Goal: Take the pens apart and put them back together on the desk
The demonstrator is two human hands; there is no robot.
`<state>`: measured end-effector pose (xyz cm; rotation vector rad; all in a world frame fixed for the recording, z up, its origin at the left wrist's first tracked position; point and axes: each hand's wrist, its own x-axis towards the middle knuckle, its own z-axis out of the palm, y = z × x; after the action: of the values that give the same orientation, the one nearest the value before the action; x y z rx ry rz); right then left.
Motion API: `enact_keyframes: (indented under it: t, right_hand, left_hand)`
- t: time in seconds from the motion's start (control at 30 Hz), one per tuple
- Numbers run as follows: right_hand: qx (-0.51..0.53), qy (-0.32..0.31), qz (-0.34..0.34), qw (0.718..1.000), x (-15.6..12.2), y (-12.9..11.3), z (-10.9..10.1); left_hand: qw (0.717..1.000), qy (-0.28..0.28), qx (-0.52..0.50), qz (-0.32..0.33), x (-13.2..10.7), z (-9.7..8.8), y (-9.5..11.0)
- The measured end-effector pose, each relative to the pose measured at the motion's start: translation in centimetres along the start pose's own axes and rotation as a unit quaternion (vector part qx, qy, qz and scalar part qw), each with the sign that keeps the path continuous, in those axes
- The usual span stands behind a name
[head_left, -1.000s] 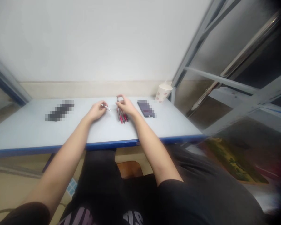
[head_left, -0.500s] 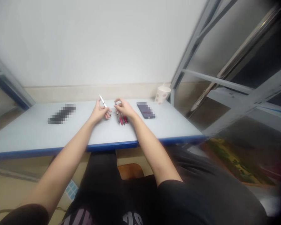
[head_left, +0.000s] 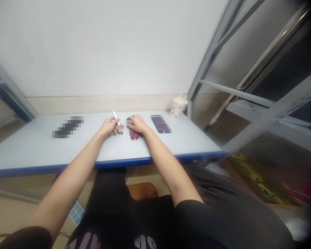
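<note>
My left hand (head_left: pixel 109 126) is closed on a white pen (head_left: pixel 117 120), held slanted with its pale end up and its dark end near the tabletop. Just to the right, several red and dark pens (head_left: pixel 135 135) lie side by side in a row on the table. My right hand (head_left: pixel 137 123) rests over their far ends, palm down, with thumb and fingers apart. It hides part of the row, and whether the fingertips touch the pens is unclear.
The light table (head_left: pixel 36 152) has a blue front edge. A phone (head_left: pixel 160 123) lies right of my right hand, with a patterned paper cup (head_left: pixel 178 106) behind it. A dark blurred object (head_left: pixel 68 127) lies on the left. Metal frame posts (head_left: pixel 209 55) stand at both sides.
My right hand has flattened over the row of pens, its fingers spreading from a pinch near a pen. The white pen in my left hand has tipped more upright.
</note>
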<state>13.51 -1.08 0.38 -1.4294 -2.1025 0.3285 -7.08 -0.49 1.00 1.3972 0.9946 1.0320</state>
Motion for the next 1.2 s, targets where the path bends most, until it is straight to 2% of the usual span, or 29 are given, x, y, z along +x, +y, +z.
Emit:
enact_keyframes:
  t: [0.27, 0.33, 0.5, 0.77, 1.07, 1.2]
  right_hand:
    - [0.08, 0.077, -0.015, 0.994, -0.5, -1.7, -3.1]
    - [0.11, 0.057, -0.017, 0.992, -1.1, -2.2, -3.4]
    - [0.221, -0.048, 0.011, 0.974, -2.3, -3.2, -2.9]
    - [0.302, -0.06, 0.043, 0.95, -2.3, -3.5, -3.5]
    - [0.319, -0.023, 0.069, 0.945, -1.4, -1.7, -2.8]
    - [0.332, -0.022, 0.078, 0.94, -1.4, -1.4, -3.0]
  left_hand:
    - [0.995, 0.068, -0.046, 0.054, 0.5, -0.5, 0.2]
    - [0.993, 0.077, -0.056, 0.066, 0.5, -0.4, 0.3]
    - [0.993, 0.068, -0.041, 0.085, 0.1, -0.1, 0.5]
    - [0.978, 0.127, 0.048, 0.157, -0.1, -0.1, 0.5]
    - [0.967, 0.129, 0.132, 0.175, 0.4, 0.1, 0.2]
    - [0.961, 0.079, 0.189, 0.183, -0.1, 0.4, 0.2]
